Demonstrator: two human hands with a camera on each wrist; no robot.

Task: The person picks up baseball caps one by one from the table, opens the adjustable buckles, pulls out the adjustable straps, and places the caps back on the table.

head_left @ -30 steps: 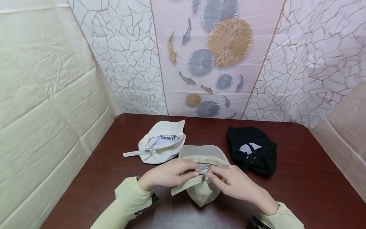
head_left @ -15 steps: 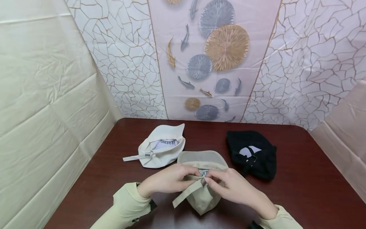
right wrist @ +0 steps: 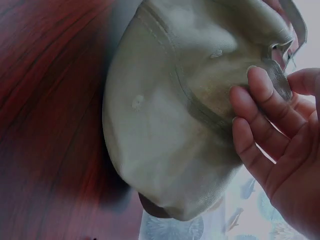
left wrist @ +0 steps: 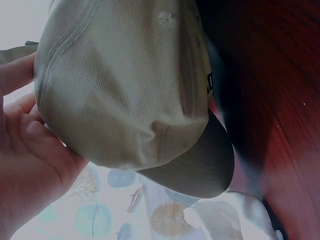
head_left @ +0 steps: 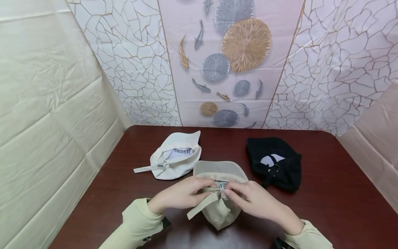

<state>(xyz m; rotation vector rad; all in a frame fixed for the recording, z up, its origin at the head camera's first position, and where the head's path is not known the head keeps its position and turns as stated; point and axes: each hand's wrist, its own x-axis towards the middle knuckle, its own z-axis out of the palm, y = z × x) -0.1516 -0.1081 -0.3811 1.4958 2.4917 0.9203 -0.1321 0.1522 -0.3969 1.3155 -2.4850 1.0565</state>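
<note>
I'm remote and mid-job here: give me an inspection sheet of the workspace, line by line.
Surface: dark red-brown table, with a sheen at the near side.
Job's things: beige cap, brim away from the person, lettering visible inside its back opening; its strap trails free toward the left.
Clutter: white cap beyond the left grip; black cap beyond the right grip. Both lie on the table.
Grips: left and right both pinch the beige cap's back edge, near the buckle.
Cables: nothing seen.
Surroundings: patterned backdrop with fish and discs behind the table; pale, creased cloth along the left.
</note>
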